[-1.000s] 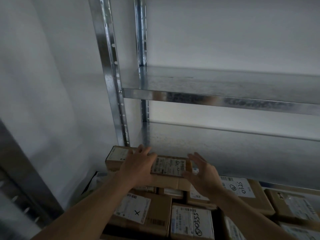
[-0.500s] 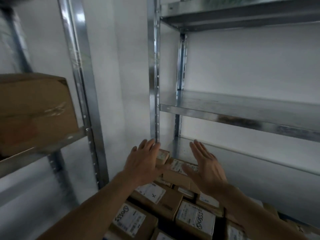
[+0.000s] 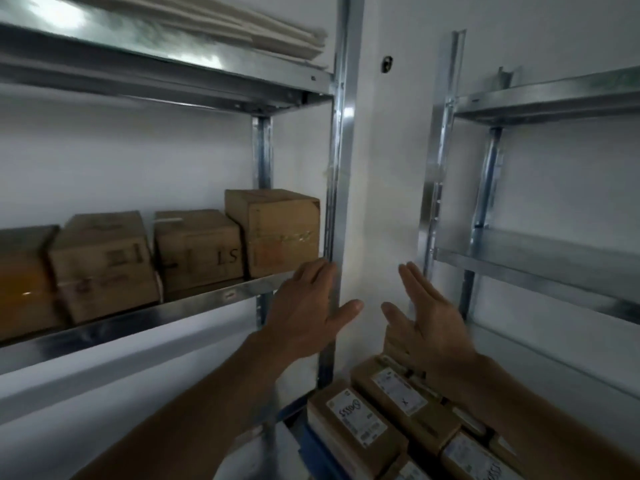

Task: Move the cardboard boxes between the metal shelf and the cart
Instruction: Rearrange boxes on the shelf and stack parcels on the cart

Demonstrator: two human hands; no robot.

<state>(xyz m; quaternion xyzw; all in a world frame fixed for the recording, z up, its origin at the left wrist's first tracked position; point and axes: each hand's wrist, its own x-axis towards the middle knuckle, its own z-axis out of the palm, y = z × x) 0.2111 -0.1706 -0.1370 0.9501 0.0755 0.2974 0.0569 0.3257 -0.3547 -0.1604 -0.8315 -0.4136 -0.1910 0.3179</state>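
We held both hands up in front of the white wall (image 3: 388, 202) between two shelving units, and neither held anything. Our left grip (image 3: 304, 313) was spread, fingers straight and thumb pointing right. Its fingertips lay across the upright post (image 3: 341, 168) of the left metal shelf (image 3: 138, 317), just beside the lower right corner of the tallest cardboard box (image 3: 277, 233). We could not tell whether they touched the post or the box. Our right grip (image 3: 429, 320) was spread flat as well, its palm turned toward the left one, with a strip of bare wall between the two thumbs.

The tallest box closed a row of cardboard boxes (image 3: 149, 254) that stood on the left shelf's middle board, up and to the left of the left grip. Folded white sheets (image 3: 242, 26) lay on the board above. The right metal shelf (image 3: 536, 268) stood to the right of the right grip.

Below both grips, at the bottom right, labelled cardboard boxes (image 3: 349, 420) lay packed side by side, some hidden behind our right wrist. A blue edge (image 3: 311, 448) showed just left of them; what carried them we could not tell.
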